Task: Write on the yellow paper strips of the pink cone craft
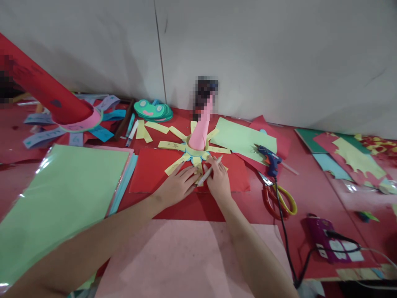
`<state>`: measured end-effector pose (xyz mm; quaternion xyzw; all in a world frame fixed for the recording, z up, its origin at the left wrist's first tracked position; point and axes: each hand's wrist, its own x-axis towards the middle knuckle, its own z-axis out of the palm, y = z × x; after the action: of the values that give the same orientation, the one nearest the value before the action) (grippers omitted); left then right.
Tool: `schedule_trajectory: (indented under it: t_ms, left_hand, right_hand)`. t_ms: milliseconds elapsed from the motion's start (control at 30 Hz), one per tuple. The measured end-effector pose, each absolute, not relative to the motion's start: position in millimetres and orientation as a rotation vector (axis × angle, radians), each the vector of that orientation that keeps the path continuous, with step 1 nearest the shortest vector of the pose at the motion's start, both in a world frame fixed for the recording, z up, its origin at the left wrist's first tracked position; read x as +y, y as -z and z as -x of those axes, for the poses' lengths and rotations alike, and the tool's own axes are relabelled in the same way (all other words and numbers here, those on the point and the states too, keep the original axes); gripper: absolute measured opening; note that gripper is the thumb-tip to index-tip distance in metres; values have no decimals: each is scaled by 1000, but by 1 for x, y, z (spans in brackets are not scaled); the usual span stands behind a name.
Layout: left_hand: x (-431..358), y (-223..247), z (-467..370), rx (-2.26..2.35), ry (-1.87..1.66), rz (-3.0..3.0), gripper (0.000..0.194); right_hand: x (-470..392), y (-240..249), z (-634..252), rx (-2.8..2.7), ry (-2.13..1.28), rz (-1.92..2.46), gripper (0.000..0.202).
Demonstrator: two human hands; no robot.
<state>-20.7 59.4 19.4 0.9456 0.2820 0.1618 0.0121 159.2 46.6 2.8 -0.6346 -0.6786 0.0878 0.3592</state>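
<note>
A pink paper cone (pixel 200 132) stands in a yellow paper ring with yellow strips (pixel 171 145) fanning out around its base. This piece rests on a red sheet (pixel 149 169) on the table. My left hand (pixel 178 184) lies flat over the lower strips, fingers stretched toward the middle. My right hand (pixel 219 178) is curled round a pale marker (pixel 210 170), its tip pointing down-left near a front strip. Whether the tip touches the paper I cannot tell.
A green sheet stack (pixel 77 178) lies left, below a red paper tube (pixel 62 91) with blue strips. Green frog-face cutouts (pixel 151 111) sit behind. Right are a glue gun (pixel 271 159), scissors (pixel 279 200) and a purple box (pixel 325 236) with a cable. Pink paper (pixel 186 256) lies in front.
</note>
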Motion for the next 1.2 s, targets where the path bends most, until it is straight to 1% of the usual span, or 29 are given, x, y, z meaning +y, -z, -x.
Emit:
schedule_trajectory:
  t_ms: [267, 567, 800, 900, 1000, 1067, 1200]
  left_hand:
    - [61, -20, 21, 844, -566, -2909, 32]
    - [61, -18, 21, 859, -538, -2888, 31]
    - [61, -19, 22, 830, -611, -2774, 29]
    - [61, -19, 24, 869, -711, -2786, 27]
    - [67, -30, 23, 902, -845, -2822, 28]
    - [77, -47, 18, 979, -1010, -2778, 27]
    - [108, -90, -5, 1241, -1402, -2423, 22]
  right_hand:
    - [45, -3, -159, -1754, -161, 1681, 28]
    - [46, 0, -158, -1722, -173, 1697, 27]
    - [48, 5, -161, -1665, -242, 1652, 26]
    - [48, 6, -163, -1627, -300, 1636, 25]
    - [49, 5, -162, -1624, -316, 1626, 25]
    - [49, 4, -161, -1621, -317, 1616, 23]
    - [50, 4, -159, -1579, -311, 1598, 21]
